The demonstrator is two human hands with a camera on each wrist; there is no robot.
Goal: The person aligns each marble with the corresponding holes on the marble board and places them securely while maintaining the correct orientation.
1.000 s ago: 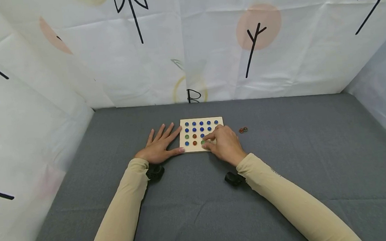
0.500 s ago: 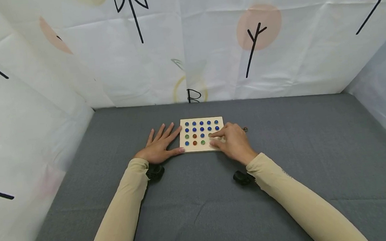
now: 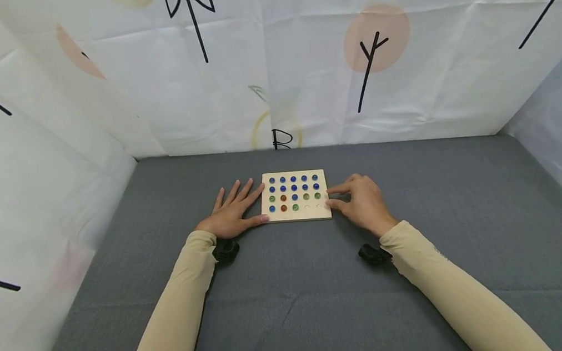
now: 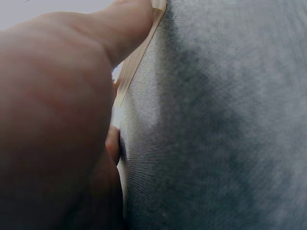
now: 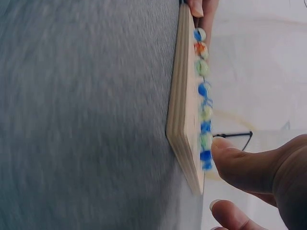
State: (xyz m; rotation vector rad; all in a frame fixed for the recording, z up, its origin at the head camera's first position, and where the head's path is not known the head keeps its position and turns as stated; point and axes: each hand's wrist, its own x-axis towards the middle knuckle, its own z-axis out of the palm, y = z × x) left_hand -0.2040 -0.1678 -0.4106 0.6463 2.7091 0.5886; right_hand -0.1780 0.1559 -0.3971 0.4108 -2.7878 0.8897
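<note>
A pale wooden board (image 3: 313, 215) lies flat, set with rows of glass marbles: blue ones (image 3: 293, 179) mostly at the back, red-brown ones (image 3: 284, 208) and green ones (image 3: 295, 207) nearer. Two hollows at its near right corner show bare wood. My left hand (image 3: 231, 216) lies spread on the cloth, thumb and index fingertip at the board's left edge. By the right edge is my right hand (image 3: 363, 201), thumb and index finger apart. In the right wrist view nothing shows between the thumb (image 5: 240, 165) and fingers; the marbles (image 5: 204, 89) stand up from the board's face.
Grey cloth (image 3: 282, 309) covers the table around the board. White printed sheets (image 3: 314, 100) rise at the back and both sides. Dark wrist cameras (image 3: 374, 254) sit under both sleeves.
My right hand has moved rightward off the board to its right edge, uncovering green marbles and two hollows. Two loose marbles right of the board are now hidden behind it. The left hand stays put.
</note>
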